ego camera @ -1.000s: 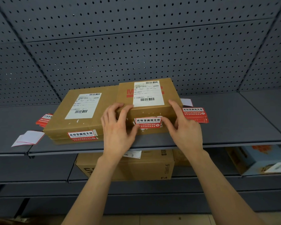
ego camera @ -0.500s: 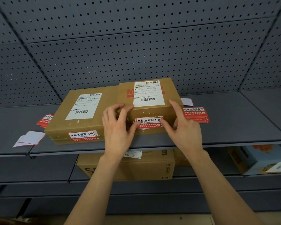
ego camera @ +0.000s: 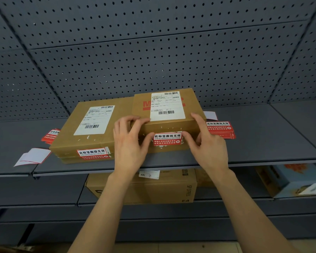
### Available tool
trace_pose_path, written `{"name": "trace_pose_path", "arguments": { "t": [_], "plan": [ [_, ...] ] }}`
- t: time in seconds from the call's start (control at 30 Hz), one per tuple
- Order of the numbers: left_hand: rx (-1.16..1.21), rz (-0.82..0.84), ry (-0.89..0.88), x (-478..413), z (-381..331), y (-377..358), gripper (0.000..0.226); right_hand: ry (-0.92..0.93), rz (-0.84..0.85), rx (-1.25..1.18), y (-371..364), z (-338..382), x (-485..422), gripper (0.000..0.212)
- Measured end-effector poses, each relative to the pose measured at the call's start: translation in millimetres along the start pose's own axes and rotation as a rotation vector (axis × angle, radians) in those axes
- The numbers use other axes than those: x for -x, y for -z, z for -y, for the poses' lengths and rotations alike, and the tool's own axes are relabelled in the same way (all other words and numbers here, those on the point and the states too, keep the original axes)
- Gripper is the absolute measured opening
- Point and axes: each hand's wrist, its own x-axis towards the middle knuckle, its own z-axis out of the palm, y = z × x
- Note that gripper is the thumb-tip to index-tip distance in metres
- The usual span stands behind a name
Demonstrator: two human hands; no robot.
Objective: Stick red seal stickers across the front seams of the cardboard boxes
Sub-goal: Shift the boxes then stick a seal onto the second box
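1. Seal sticker (ego camera: 167,138): lies flat on the front face of the smaller box (ego camera: 192,103), which sits on the upper shelf (ego camera: 263,143). It is straight ahead of the person and between the two thumbs, with its long axis running left to right, parallel to the shelf edge.
2. Left hand (ego camera: 130,143): the fingers curl over the box's top front edge and the thumb tip presses the sticker's left end, so the hand grips the box.
3. Right hand (ego camera: 208,145): the index finger rests along the top near the right corner and the thumb meets the sticker's right end. This hand also pinches the box edge.
4. Judgement: both hands are about equally near. The sticker appears placed, and what remains is probably rubbing it down along its long axis. Whether its lower edge has bonded cannot be told.
5. Larger box (ego camera: 71,139): sits just beside on the left and already carries its own sticker (ego camera: 92,153). Spare stickers (ego camera: 220,128) lie to the right.
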Motion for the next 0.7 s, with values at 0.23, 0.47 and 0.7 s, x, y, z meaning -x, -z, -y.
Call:
{"name": "trace_pose_path", "arguments": {
  "t": [0.23,0.47,0.7],
  "plan": [
    [-0.14,-0.115,0.091,6,-33,-19,0.075,-0.037,-0.047,0.104,-10,19,-7,0.08],
    [-0.124,-0.093,0.031,13,-15,-23,0.078,0.065,0.034,0.143,-5,4,0,0.089],
    [-0.178,-0.031,-0.041,21,-10,-34,0.107,0.077,0.066,0.151,-17,12,8,0.112]
  ]
}}
